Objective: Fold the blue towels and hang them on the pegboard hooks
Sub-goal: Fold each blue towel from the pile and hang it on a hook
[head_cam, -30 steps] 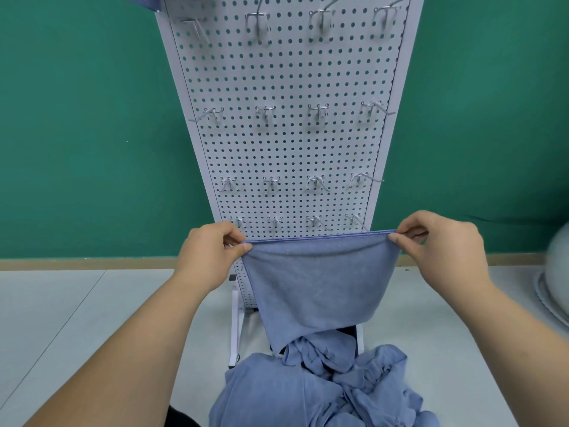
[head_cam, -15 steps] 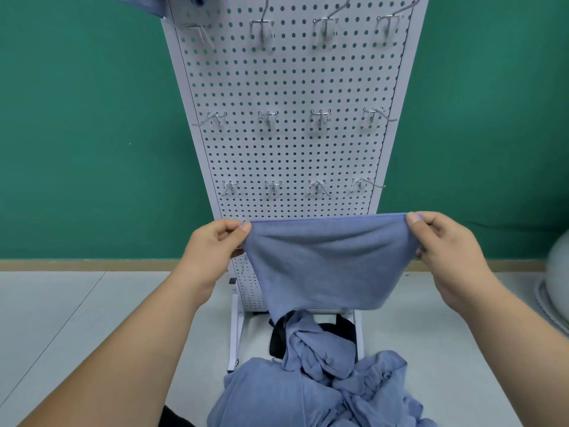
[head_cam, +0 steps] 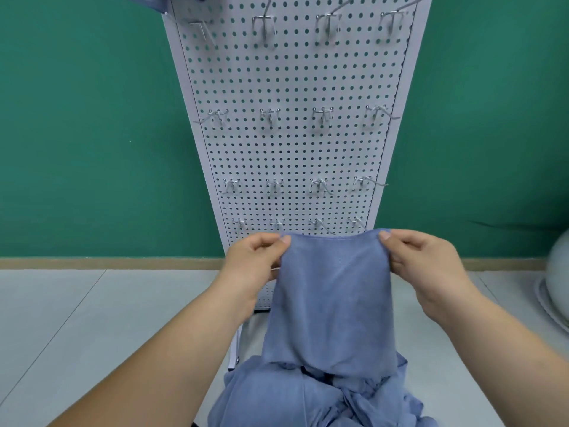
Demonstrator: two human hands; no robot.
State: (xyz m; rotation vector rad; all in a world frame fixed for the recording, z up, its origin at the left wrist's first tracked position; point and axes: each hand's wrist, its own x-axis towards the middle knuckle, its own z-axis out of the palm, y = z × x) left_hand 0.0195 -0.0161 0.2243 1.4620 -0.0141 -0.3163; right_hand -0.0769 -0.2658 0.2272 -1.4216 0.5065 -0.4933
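The left hand [head_cam: 255, 260] and right hand [head_cam: 428, 263] each pinch a top corner of a blue towel [head_cam: 332, 303] hanging between them, above the towel pile [head_cam: 292, 396], before the pegboard [head_cam: 292, 149].

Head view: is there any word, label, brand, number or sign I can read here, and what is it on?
None can be read in this view.
Pegboard: only holes and metal hooks, no label.
Blue towel pinched by the left hand and right hand: no tag or print shows.
Towel pile and green wall: no markings.
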